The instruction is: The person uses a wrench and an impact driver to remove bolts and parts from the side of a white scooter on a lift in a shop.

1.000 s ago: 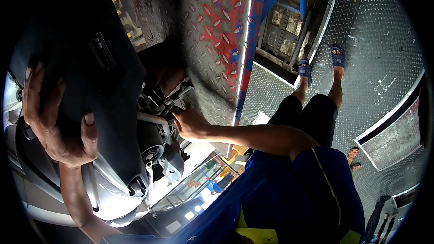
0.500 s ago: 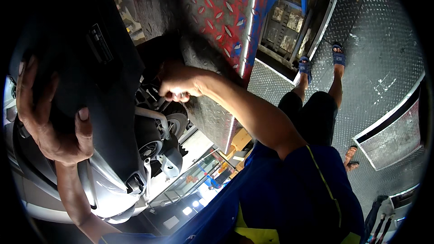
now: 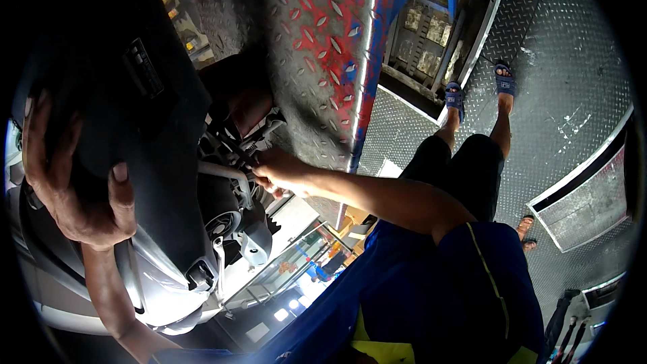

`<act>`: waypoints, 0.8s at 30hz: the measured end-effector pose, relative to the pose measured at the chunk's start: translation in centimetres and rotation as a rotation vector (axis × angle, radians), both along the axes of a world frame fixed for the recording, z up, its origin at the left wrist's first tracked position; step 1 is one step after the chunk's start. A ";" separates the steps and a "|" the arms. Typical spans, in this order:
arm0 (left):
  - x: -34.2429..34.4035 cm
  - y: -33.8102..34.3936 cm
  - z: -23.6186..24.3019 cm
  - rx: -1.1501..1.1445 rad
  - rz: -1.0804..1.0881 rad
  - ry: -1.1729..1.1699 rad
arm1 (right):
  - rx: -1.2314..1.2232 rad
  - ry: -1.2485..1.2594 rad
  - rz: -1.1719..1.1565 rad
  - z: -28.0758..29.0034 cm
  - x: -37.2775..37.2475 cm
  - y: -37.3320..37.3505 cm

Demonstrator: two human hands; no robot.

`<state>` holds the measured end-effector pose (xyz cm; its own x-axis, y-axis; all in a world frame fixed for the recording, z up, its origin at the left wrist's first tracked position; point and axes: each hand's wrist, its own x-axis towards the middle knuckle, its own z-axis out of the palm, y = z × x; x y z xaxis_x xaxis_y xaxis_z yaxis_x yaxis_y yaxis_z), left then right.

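Head shows right hand [image 3: 278, 168] by motorbike [image 3: 165, 290], glass case [image 3: 280, 266] contents blurred.

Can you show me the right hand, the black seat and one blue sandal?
Right hand [image 3: 281, 170], head view: back of the hand.
Black seat [image 3: 164, 178], head view: its smooth cover.
Blue sandal [image 3: 505, 86], head view: strap over the foot.

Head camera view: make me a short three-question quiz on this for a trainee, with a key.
1. True or false: the left hand is balled into a fist.

2. Which hand is nearer the raised tread-plate platform?
A) the left hand
B) the right hand

3. Fill in: the platform's worn paint is blue and ____.

Key:
1. False; its fingers are spread over the black surface.
2. B.
3. Red.
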<state>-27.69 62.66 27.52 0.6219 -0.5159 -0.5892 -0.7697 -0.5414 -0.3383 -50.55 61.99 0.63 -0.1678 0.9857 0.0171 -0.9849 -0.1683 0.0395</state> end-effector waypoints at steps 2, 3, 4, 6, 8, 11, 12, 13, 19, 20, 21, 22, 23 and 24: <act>-0.2 0.2 0.2 0.019 -0.005 0.005 | 0.021 -0.156 0.007 -0.2 4.7 0.5; -0.1 0.0 0.3 0.026 -0.010 0.004 | 0.103 -0.186 -0.006 -0.8 6.2 1.6; -0.1 -0.2 0.3 0.030 -0.011 0.003 | 0.184 -0.217 -0.020 -1.5 7.7 2.7; -0.3 -0.2 0.2 0.038 0.004 0.000 | 0.256 -0.334 -0.072 -2.0 9.6 3.1; -0.4 0.3 0.2 0.021 0.021 0.006 | 0.221 -0.403 -0.097 -1.6 8.3 1.4; -0.3 0.3 0.0 -0.027 0.021 0.005 | 0.120 -0.724 -0.241 -0.2 0.8 1.2; -0.2 0.0 -0.2 -0.040 0.018 -0.011 | -0.021 -0.915 -0.382 0.9 -2.1 1.0; 0.0 -0.3 -0.3 -0.042 0.014 -0.013 | -0.188 -1.096 -0.492 1.8 -5.0 0.9; -0.6 0.3 -0.1 -0.058 0.027 -0.016 | -0.157 -0.242 -0.301 2.4 -3.4 -0.8; -0.5 0.2 -0.2 -0.058 0.026 -0.023 | -0.086 -0.066 -0.182 1.5 -2.4 -0.6; -0.3 0.0 -0.3 -0.052 0.021 -0.028 | -0.084 -0.103 -0.155 0.9 -0.9 -0.5; -0.2 0.0 -0.3 -0.047 0.018 -0.030 | -0.049 -0.063 -0.088 -0.1 0.1 -0.2; -0.2 0.0 -0.3 -0.041 0.019 -0.030 | -0.018 -0.034 -0.088 -0.7 1.0 0.3; -0.1 0.0 -0.3 -0.036 0.018 -0.026 | 0.013 -0.001 -0.085 -1.4 1.9 0.7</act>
